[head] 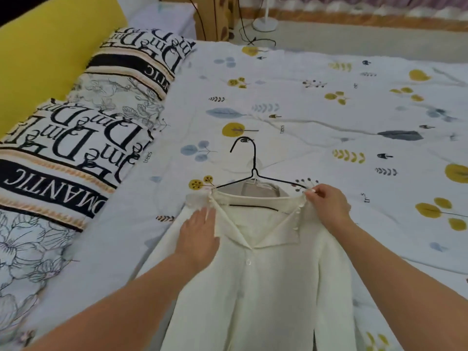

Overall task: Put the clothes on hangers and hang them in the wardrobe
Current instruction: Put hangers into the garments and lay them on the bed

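A cream button-up shirt [260, 295] lies flat on the bed, collar pointing away from me. A black wire hanger [253, 171] sits inside its neck, with the hook and both sloping arms sticking out above the collar and the bottom bar showing through the open neckline. My left hand [200, 236] rests flat on the shirt's left shoulder, fingers spread. My right hand [326, 201] pinches the fabric at the right shoulder, by the hanger's right end. No wardrobe is in view.
The bed sheet [329, 117] is white with yellow and blue leaf prints. Two black, white and orange lettered pillows [83, 138] lie along the left against a yellow headboard [50, 41]. Beyond the bed are a white fan base [264, 22] and cables on the floor.
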